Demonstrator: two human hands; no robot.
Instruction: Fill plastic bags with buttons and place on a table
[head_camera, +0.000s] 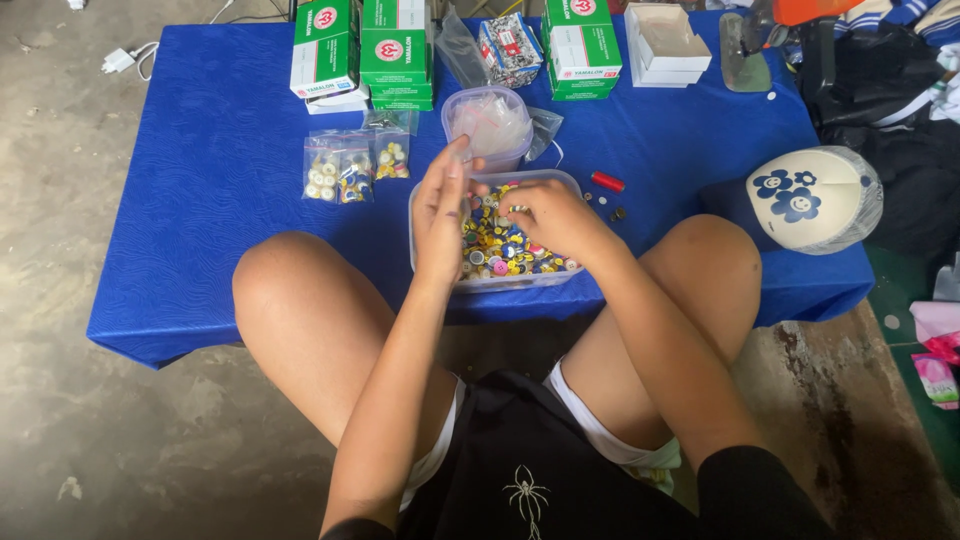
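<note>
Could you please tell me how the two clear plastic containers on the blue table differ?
The near tub is wide, shallow and full of colourful buttons; the far tub is narrower, taller and holds clear plastic bags. The left hand and right hand work over the near tub, while nobody touches the far one. Both are transparent.

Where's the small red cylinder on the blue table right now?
In the head view, the red cylinder lies on the blue table, just right of the clear tub of buttons, beyond the right hand.

Low blue-clothed table (200, 200), grey concrete floor (120, 440), daylight
</note>
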